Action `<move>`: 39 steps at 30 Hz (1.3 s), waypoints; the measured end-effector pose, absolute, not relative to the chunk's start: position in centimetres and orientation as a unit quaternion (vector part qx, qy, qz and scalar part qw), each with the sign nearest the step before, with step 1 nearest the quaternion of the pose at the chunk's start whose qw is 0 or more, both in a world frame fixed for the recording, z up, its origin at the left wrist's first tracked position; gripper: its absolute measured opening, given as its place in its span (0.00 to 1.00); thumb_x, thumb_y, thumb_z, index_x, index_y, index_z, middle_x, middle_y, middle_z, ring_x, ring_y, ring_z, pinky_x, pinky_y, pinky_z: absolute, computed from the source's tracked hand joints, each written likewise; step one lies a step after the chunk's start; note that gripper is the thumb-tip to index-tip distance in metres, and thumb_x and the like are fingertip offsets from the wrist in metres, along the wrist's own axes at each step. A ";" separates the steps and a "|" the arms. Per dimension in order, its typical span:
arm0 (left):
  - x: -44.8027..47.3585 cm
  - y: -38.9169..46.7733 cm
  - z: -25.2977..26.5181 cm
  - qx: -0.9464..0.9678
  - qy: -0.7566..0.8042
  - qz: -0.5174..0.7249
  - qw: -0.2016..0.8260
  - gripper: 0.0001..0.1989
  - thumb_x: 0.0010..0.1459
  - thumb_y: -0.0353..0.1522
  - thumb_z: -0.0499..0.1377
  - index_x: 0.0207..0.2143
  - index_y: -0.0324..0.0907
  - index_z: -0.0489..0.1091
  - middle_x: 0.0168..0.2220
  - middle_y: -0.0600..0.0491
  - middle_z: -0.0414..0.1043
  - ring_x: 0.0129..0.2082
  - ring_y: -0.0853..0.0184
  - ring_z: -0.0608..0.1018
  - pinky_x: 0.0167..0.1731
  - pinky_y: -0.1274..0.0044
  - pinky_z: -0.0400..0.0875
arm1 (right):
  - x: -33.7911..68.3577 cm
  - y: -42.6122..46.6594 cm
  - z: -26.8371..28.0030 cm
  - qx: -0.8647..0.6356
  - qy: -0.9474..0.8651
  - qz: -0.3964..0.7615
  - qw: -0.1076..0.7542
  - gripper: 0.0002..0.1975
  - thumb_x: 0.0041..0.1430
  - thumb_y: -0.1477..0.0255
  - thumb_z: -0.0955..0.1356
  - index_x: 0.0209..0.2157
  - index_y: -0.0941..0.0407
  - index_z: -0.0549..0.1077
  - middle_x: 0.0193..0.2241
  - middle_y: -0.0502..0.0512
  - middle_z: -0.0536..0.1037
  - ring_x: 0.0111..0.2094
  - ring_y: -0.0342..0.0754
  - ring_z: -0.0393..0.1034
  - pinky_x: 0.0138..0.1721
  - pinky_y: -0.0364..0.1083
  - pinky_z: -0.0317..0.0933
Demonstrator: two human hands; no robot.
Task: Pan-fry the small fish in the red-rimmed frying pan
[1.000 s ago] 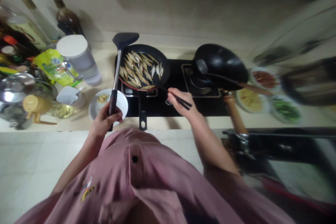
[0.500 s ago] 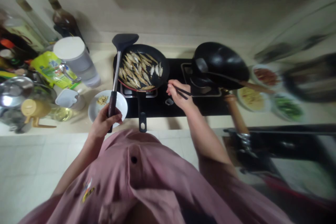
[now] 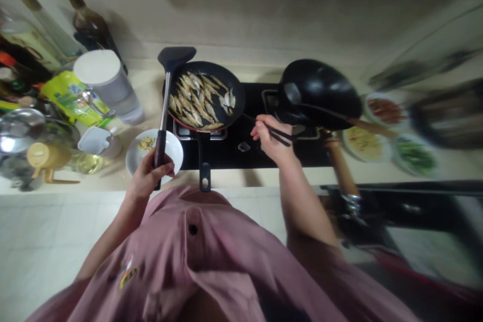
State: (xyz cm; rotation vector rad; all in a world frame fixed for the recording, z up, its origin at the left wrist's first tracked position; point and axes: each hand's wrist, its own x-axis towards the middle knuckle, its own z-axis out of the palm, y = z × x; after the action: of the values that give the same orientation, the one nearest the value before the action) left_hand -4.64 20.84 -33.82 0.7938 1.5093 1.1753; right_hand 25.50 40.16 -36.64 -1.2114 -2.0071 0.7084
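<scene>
LEFT HAND point(image 3: 148, 173): fingers wrapped around spatula point(image 3: 164, 105), blade up | RIGHT HAND point(image 3: 275, 142): fingers grasping chopsticks point(image 3: 281, 132) | FISH point(image 3: 194, 99): inside frying pan point(image 3: 240, 94) on stove point(image 3: 230, 155) | METHOD: shift pieces singly; apply light tip pressure to prevent tearing
</scene>
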 end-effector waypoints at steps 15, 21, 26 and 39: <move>-5.1 20.4 -34.6 0.342 0.619 0.487 0.513 0.12 0.50 0.35 0.69 0.32 0.40 0.71 0.24 0.55 0.74 0.25 0.68 0.77 0.29 0.76 0.70 | 24.1 40.8 -38.3 -0.409 -0.827 0.245 0.296 0.16 0.68 0.60 0.62 0.44 0.54 0.76 0.30 0.52 0.80 0.28 0.46 0.76 0.33 0.45 0.70; -5.3 20.3 -35.0 0.343 0.621 0.482 0.514 0.11 0.50 0.35 0.69 0.32 0.40 0.71 0.24 0.55 0.75 0.25 0.69 0.76 0.29 0.77 0.69 | 24.7 40.9 -37.8 -0.361 -0.869 0.188 0.282 0.15 0.70 0.62 0.60 0.43 0.54 0.76 0.35 0.56 0.81 0.34 0.48 0.77 0.38 0.47 0.70; -5.3 20.4 -35.2 0.345 0.619 0.483 0.514 0.12 0.50 0.36 0.69 0.32 0.40 0.72 0.24 0.55 0.74 0.25 0.68 0.77 0.29 0.77 0.69 | 24.7 40.6 -36.7 -0.307 -0.920 0.140 0.199 0.15 0.71 0.66 0.58 0.44 0.54 0.74 0.30 0.57 0.77 0.31 0.50 0.72 0.35 0.48 0.66; -5.2 20.5 -34.9 0.341 0.622 0.482 0.515 0.12 0.50 0.36 0.69 0.32 0.40 0.71 0.25 0.55 0.75 0.26 0.68 0.76 0.30 0.76 0.69 | 25.8 39.8 -37.3 -0.416 -0.811 0.247 0.329 0.16 0.69 0.58 0.62 0.46 0.52 0.75 0.30 0.52 0.80 0.28 0.47 0.76 0.34 0.47 0.73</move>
State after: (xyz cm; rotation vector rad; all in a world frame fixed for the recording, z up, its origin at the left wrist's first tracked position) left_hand -5.25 20.47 -34.91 0.8187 1.4937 1.1587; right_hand 25.76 39.75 -37.28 -1.0884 -2.1227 0.6471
